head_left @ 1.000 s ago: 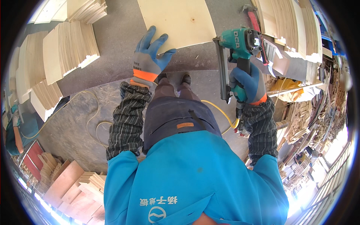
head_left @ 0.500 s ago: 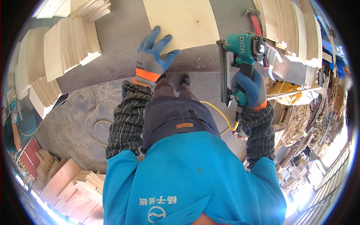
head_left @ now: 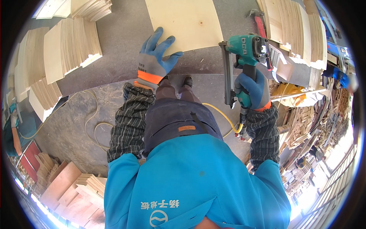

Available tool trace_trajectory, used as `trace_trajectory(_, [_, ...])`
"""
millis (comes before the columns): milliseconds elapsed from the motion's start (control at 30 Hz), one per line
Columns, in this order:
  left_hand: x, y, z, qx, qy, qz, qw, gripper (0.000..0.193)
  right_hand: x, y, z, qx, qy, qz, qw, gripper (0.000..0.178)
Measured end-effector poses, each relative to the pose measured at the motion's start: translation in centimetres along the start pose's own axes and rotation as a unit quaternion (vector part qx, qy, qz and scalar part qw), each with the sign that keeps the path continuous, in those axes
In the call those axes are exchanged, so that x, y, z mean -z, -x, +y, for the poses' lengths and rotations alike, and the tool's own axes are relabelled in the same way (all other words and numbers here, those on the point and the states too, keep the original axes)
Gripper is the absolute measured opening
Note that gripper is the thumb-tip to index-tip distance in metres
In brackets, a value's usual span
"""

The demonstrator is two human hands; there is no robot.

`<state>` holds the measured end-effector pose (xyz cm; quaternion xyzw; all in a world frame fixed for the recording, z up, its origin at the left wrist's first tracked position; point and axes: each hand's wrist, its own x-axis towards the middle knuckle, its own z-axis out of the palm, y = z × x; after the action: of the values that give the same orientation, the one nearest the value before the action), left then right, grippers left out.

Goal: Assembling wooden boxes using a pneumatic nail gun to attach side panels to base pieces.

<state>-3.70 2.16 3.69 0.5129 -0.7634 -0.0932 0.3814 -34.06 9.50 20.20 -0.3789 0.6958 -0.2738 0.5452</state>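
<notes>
A pale wooden panel point(head_left: 187, 24) lies on the dark work table in front of me. My left hand point(head_left: 155, 57), in a blue and grey glove with an orange cuff, is at the panel's near left corner. Its fingers are spread, with the fingertips at the panel's edge, and it grips nothing. To the right of the panel, my right hand point(head_left: 253, 89), gloved alike, is wrapped round the handle of a teal and black pneumatic nail gun point(head_left: 248, 49). The gun's long dark magazine points toward me, and a yellow air hose runs from its lower end.
Stacks of thin boards point(head_left: 72, 45) stand at the left of the table point(head_left: 122, 34), more boards point(head_left: 295, 28) at the right. A hammer point(head_left: 260, 24) with a red handle lies beyond the nail gun. An air hose point(head_left: 93, 114) coils on the floor. Another person's arm point(head_left: 16, 133) shows far left.
Hardly anything differs. Both hands and the nail gun hold nearly the same places, and the panel stays where it was.
</notes>
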Motion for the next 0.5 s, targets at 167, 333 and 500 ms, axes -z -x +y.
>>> trace_trajectory(167, [-0.1, -0.1, -0.1, -0.003, 0.002, 0.000, 1.000, 0.056, 0.2, 0.0, 0.0, -0.002, 0.010, -0.017, 1.000, 0.039])
trace_trajectory(333, [0.0, 0.0, -0.3, 0.000, 0.005, -0.007, 1.000, 0.056, 0.3, 0.1, -0.1, 0.020, 0.045, -0.014, 0.999, 0.036])
trace_trajectory(500, [0.3, 0.0, 0.0, 0.014, 0.015, -0.011, 1.000, 0.053, -0.1, 1.0, -0.2, -0.015, -0.023, -0.011, 1.000, 0.038])
